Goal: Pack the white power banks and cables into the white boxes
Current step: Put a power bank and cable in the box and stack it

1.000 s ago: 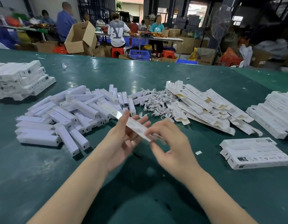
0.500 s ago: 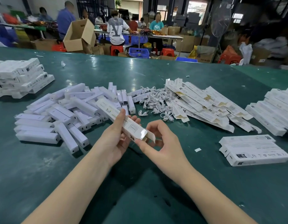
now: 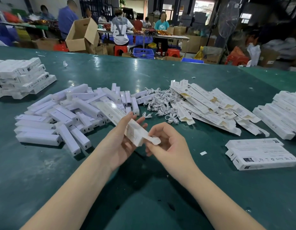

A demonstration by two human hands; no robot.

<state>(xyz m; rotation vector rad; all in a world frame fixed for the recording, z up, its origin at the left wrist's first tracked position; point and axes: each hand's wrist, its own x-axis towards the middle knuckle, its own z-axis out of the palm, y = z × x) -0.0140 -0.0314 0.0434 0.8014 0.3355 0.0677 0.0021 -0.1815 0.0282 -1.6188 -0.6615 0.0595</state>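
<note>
**Box end being folded, nothing packed yet**

The left hand cradles a long white box, fingers curled under it and thumb along its top. The right hand pinches the flap at the box's near end. This looks like the stage of shaping or closing one end; whether anything is inside cannot be told. Next would likely be tucking that flap in squarely without creasing it. The box is thin printed card, blurred here. Beyond the hands lie a heap of power banks, a tangle of cables, flat boxes, and finished boxes on the green desk.
</note>
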